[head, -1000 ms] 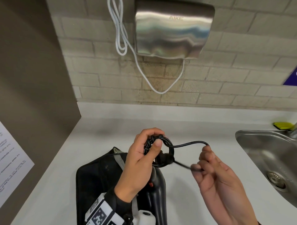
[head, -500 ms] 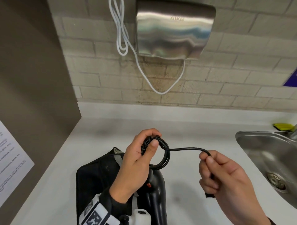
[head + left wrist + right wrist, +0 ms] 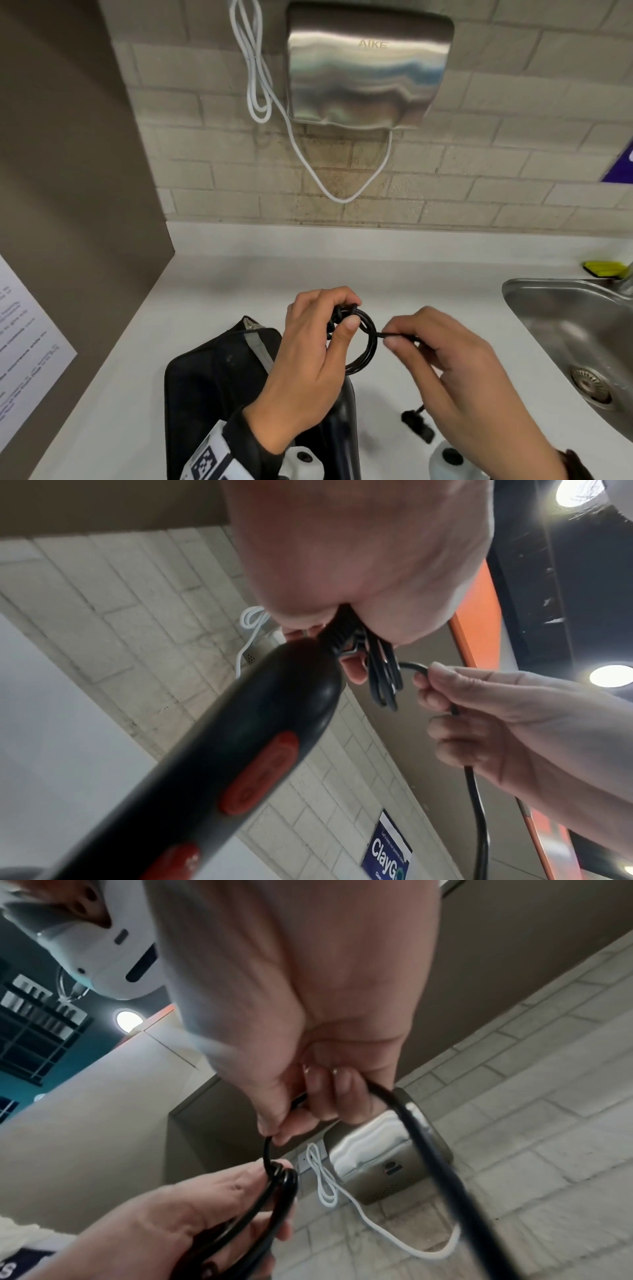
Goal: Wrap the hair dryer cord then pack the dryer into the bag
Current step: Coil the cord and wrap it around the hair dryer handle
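Observation:
My left hand (image 3: 318, 346) grips a coil of black cord (image 3: 364, 339) at the end of the black hair dryer handle (image 3: 219, 750), which has red buttons and hangs below the hand. My right hand (image 3: 445, 370) pinches the free length of cord (image 3: 476, 804) just right of the coil, thumb and forefinger close to the loops (image 3: 277, 1185). The plug (image 3: 416, 423) dangles under the right hand above the counter. A black bag (image 3: 209, 383) lies open on the white counter beneath my left hand, with the dryer body (image 3: 342, 435) over it.
A steel sink (image 3: 565, 339) is set into the counter at the right, with a yellow sponge (image 3: 603, 269) behind it. A metal hand dryer (image 3: 370, 65) with a white cable (image 3: 260, 89) hangs on the brick wall. A brown partition (image 3: 68, 188) stands to the left.
My right hand moved left along the cord, from about a hand's width away to right beside the coil. The stretched span of cord is gone and the plug now hangs below.

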The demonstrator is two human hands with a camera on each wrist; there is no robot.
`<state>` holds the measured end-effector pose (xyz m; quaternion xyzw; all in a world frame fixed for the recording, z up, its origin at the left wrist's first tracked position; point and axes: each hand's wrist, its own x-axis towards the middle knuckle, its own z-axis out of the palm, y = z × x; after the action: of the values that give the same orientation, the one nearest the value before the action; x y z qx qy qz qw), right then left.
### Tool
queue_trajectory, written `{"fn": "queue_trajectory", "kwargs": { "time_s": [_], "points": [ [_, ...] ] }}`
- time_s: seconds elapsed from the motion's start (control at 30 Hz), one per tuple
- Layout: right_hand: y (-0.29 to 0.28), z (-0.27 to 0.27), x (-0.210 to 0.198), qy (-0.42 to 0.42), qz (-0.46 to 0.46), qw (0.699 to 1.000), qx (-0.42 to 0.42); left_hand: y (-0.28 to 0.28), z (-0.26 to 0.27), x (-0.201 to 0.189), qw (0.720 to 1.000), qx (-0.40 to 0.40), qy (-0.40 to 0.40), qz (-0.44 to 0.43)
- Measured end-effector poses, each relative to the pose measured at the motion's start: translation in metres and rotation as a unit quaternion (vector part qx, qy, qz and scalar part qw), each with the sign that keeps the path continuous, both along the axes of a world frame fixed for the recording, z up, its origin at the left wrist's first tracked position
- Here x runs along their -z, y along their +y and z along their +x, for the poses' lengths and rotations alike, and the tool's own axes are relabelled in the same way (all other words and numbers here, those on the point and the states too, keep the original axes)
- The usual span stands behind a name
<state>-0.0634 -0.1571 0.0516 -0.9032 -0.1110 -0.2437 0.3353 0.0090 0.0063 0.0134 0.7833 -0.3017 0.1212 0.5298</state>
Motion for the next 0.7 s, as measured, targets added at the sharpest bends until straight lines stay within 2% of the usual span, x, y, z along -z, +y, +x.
{"fn": "queue_trajectory", "kwargs": {
  "time_s": [0.13,0.2,0.3,0.43,0.53,0.7],
  "points": [
    [-0.001,0.006,-0.014,-0.018,0.021,0.999,-0.019,0.001,-0.001,-0.003,1.0,0.026,-0.009,0.007],
    [-0.004,0.012,-0.016,0.014,0.089,0.995,-0.048,0.003,-0.002,-0.004,0.998,0.058,-0.014,-0.002],
    [-0.006,0.019,-0.014,0.067,0.208,0.97,-0.108,0.005,-0.002,-0.007,0.995,0.092,-0.011,-0.023],
    [-0.006,0.028,-0.002,0.099,0.311,0.939,-0.104,0.005,-0.001,-0.008,0.997,0.074,-0.017,-0.028],
    [-0.003,0.033,0.006,0.084,0.355,0.927,-0.084,0.003,0.0,-0.006,0.997,0.061,-0.01,-0.042],
    [0.012,0.037,0.024,0.001,0.383,0.923,-0.039,-0.001,0.0,-0.006,0.997,0.045,-0.012,-0.069]
  ]
}}
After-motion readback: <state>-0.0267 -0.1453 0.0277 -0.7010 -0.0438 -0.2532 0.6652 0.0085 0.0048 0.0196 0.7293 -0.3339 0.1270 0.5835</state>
